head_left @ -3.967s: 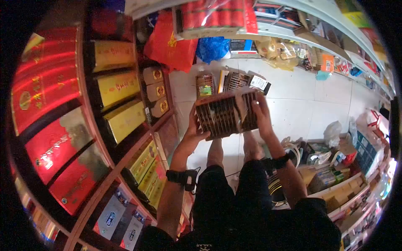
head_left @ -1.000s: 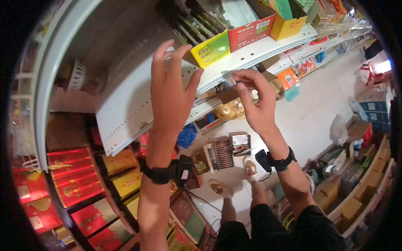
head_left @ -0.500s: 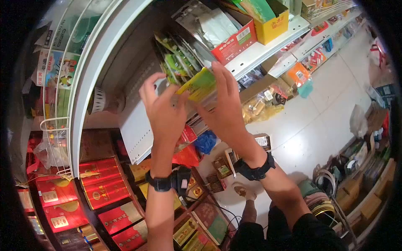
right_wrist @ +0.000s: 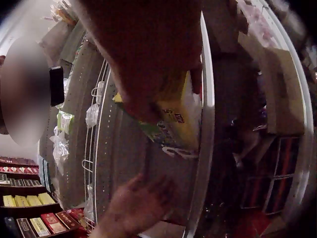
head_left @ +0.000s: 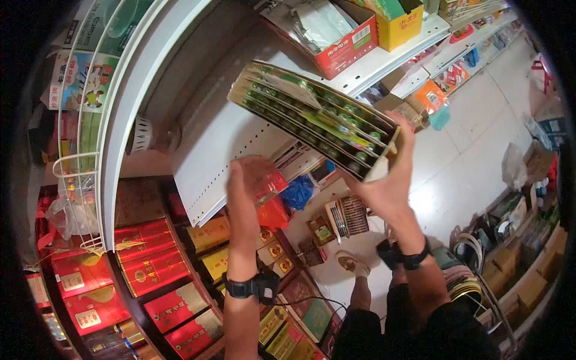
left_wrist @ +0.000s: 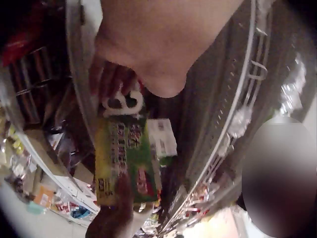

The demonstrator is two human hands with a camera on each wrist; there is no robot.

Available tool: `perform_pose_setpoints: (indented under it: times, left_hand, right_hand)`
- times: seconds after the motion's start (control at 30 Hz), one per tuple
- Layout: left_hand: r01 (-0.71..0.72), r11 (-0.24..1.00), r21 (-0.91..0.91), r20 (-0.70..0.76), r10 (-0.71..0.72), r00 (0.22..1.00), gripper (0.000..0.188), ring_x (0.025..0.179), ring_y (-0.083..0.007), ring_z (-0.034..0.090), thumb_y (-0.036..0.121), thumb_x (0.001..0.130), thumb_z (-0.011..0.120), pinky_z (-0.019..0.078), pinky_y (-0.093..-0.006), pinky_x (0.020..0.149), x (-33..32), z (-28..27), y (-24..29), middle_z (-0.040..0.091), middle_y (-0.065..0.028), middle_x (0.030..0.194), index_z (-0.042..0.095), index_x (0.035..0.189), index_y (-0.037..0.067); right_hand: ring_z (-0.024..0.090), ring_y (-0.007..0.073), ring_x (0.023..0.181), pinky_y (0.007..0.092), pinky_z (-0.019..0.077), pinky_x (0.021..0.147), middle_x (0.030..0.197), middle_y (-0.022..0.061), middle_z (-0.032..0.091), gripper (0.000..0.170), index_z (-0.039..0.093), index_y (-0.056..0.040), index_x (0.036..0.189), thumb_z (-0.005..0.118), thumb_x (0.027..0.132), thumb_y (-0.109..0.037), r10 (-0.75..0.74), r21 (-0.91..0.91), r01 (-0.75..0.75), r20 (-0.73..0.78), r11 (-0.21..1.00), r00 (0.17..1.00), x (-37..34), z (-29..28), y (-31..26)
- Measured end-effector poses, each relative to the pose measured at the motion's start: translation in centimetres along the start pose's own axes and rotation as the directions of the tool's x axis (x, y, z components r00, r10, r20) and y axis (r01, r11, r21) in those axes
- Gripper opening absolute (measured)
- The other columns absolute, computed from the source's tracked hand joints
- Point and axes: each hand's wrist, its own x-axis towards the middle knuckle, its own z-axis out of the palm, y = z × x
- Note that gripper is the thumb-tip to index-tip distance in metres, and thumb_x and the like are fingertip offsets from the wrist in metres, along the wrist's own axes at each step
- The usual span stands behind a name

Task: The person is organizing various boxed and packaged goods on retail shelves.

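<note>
My right hand grips one end of an open carton, fingers and thumb wrapped about its short side. Cardboard strips divide the carton's inside, and between them show rows of small round green ends that look like batteries. It is tilted above the white shelf, with its opening toward the head camera. Its printed outer face, green and yellow, shows in the left wrist view. Lower left of the carton, my left hand is raised and holds nothing. The right wrist view shows that left hand with its fingers extended, apart from the carton.
On the shelf, a red box of packets stands beside a yellow box. A curved white rack frame rises at the left. Red gift boxes fill the lower left cabinet. Small packed boxes lie on the floor.
At first both hands held a brown packed box low over the floor. Since half a second ago, the carton has come off the shelf, tilted and gone right; my left hand has dropped away.
</note>
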Motion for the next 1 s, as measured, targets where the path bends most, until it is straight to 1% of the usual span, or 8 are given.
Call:
perform_pose_setpoints:
  times: [0.03,0.1,0.2,0.27,0.33,0.63,0.9,1.0]
  left_hand:
    - [0.004,1.000,-0.004,0.001,-0.004,1.000,0.043,0.111,-0.0339,0.057,0.040,0.102,0.047,0.0460,-0.0416,0.098,0.3,-0.5,-1.9,0.062,-0.0178,0.112,0.060,0.115,0.002]
    - [0.566,0.716,-0.408,0.402,-0.416,0.816,0.060,0.114,-0.0363,0.058,0.050,0.104,0.031,0.0466,-0.0451,0.100,0.9,-0.6,-4.7,0.063,-0.0200,0.119,0.054,0.128,0.000]
    - [0.665,0.289,-0.688,0.535,-0.416,0.735,0.065,0.118,-0.0368,0.057,0.053,0.102,0.032,0.0453,-0.0518,0.102,0.6,1.8,-6.4,0.060,-0.0207,0.129,0.052,0.133,0.000]
    - [0.535,0.465,-0.705,0.487,-0.230,0.842,0.062,0.121,-0.0355,0.055,0.051,0.101,0.037,0.0413,-0.0557,0.106,-0.8,1.9,-10.5,0.058,-0.0194,0.132,0.051,0.136,0.002]
    - [0.449,0.018,-0.893,0.443,-0.137,0.886,0.060,0.123,-0.0340,0.054,0.050,0.100,0.040,0.0418,-0.0550,0.106,-0.6,1.9,-10.8,0.057,-0.0183,0.134,0.050,0.138,0.005]
    - [0.375,0.414,-0.830,0.255,-0.318,0.913,0.050,0.118,-0.0295,0.058,0.043,0.100,0.045,0.0485,-0.0459,0.101,-10.2,1.2,-11.7,0.059,-0.0126,0.131,0.052,0.135,0.008]
    - [0.626,0.699,-0.346,-0.002,-0.668,0.744,0.047,0.117,-0.0268,0.057,0.040,0.101,0.050,0.0490,-0.0400,0.100,-27.5,-1.9,-33.2,0.060,-0.0101,0.128,0.053,0.133,0.007]
    - [0.617,0.345,-0.708,0.251,-0.693,0.675,0.046,0.117,-0.0263,0.056,0.038,0.101,0.050,0.0488,-0.0377,0.100,-36.8,-3.3,-42.9,0.059,-0.0100,0.129,0.052,0.134,0.006]
  right_hand:
    - [0.050,0.0237,0.123,0.0382,0.0452,0.102,0.132,0.0137,0.046,0.102,0.030,-0.0032,0.143,0.090,0.061,-0.009,0.024,0.070,-0.027,0.037,0.997,0.999,-0.1,-1.2,0.1]
    - [0.049,0.0249,0.124,0.0378,0.0434,0.105,0.135,0.0147,0.043,0.102,0.030,-0.0019,0.141,0.091,0.061,-0.015,-0.002,0.060,-0.004,0.102,0.998,0.995,-0.7,-3.8,0.0]
    - [0.048,0.0279,0.126,0.0391,0.0416,0.105,0.136,0.0175,0.040,0.103,0.026,-0.0005,0.140,0.090,0.062,-0.018,-0.097,0.111,0.071,0.249,0.991,0.964,-2.2,-7.7,0.8]
    - [0.049,0.0354,0.126,0.0465,0.0413,0.105,0.136,0.0219,0.039,0.104,0.023,-0.0060,0.137,0.093,0.061,-0.023,-0.064,0.146,0.018,0.315,0.989,0.947,-4.7,-10.0,1.2]
    - [0.050,0.0377,0.125,0.0492,0.0417,0.104,0.136,0.0260,0.039,0.101,0.024,-0.0082,0.134,0.093,0.062,-0.023,-0.031,0.186,-0.031,0.321,0.982,0.947,-5.3,-10.6,1.3]
    - [0.029,0.0429,0.143,0.0503,0.0312,0.115,0.157,0.0239,0.022,0.096,0.037,-0.0183,0.143,0.086,0.062,-0.003,0.063,-0.103,-0.005,0.567,0.995,0.821,-8.8,-13.6,2.1]
    - [0.030,0.0287,0.143,0.0383,0.0329,0.115,0.157,0.0196,0.024,0.098,0.017,-0.0050,0.152,0.077,0.075,0.006,0.433,-0.189,-0.433,0.689,0.881,0.581,-23.1,-11.5,13.8]
    - [0.035,0.0262,0.138,0.0362,0.0345,0.111,0.152,0.0196,0.030,0.100,0.017,-0.0045,0.151,0.078,0.073,0.004,0.431,-0.221,-0.432,0.764,0.874,0.480,-29.2,-13.2,18.2]
